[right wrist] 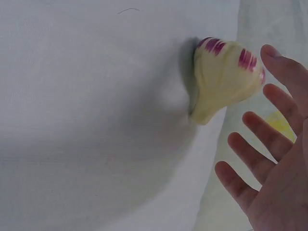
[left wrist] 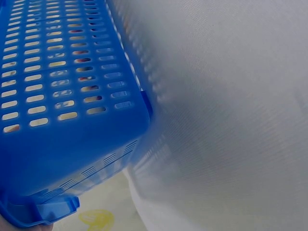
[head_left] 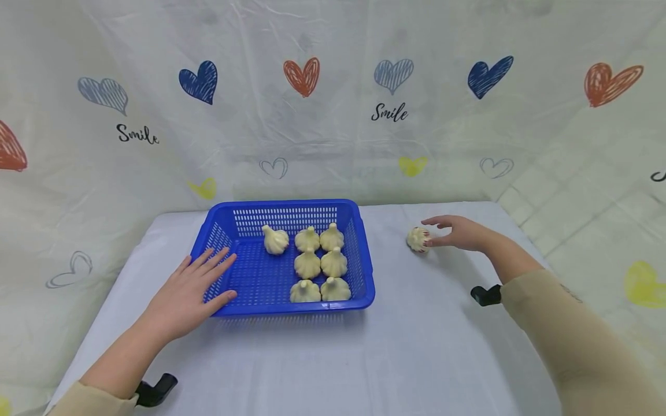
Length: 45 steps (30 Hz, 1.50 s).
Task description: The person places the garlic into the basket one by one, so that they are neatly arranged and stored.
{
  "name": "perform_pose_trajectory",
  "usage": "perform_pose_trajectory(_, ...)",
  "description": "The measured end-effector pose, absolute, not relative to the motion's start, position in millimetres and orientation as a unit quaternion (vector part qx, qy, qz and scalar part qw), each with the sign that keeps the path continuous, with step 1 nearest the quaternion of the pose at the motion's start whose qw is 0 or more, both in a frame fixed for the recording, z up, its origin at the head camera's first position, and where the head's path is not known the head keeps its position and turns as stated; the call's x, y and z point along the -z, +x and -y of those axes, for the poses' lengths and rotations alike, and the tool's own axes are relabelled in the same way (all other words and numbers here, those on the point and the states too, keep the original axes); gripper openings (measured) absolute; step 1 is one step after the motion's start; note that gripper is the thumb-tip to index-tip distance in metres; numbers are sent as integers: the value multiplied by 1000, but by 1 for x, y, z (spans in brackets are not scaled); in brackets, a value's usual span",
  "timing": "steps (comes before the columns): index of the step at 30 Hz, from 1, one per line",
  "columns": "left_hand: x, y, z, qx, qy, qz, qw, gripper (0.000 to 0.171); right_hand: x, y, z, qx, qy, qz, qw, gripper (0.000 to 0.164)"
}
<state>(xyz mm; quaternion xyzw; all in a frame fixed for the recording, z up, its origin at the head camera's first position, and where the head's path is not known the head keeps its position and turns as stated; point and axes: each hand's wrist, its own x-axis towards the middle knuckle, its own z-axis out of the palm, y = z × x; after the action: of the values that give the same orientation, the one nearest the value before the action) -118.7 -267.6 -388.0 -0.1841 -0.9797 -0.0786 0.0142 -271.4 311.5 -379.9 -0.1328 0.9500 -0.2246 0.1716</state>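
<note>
My left hand (head_left: 183, 294) lies spread over the left front rim of a blue plastic basket (head_left: 369, 280), fingers reaching across its edge. Only a sliver of that hand shows in the left wrist view, at the basket's corner. Inside the basket sit several garlic bulbs (head_left: 307, 264), most of them in rows on the right side, with another garlic bulb (head_left: 276, 240) apart toward the back. To the right of the basket, a single garlic bulb (right wrist: 226, 72) with purple streaks lies on the white cloth. My right hand (head_left: 460, 233) is beside it, fingers apart and thumb tip close to the bulb.
A white cloth (head_left: 333, 364) covers the table. Its far edge meets a hanging backdrop (head_left: 338, 127) printed with hearts and the word Smile. Black camera mounts (head_left: 486, 295) stick out from both sleeves.
</note>
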Motion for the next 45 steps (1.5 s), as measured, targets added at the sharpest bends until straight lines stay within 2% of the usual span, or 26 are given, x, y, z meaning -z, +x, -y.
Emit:
perform_pose_trajectory(8, 388, -119, 267, 81, -184, 979, 15, 80, 391, -274, -318, 239, -122, -942, 204, 74)
perform_pose_trajectory(24, 388, -119, 268, 81, -185, 979, 17, 79, 402, -275, -313, 245, -131, -940, 197, 79)
perform_pose_trajectory(45, 387, -118, 266, 79, -182, 980, 21, 79, 396, -270, -302, 221, -154, -948, 172, 66)
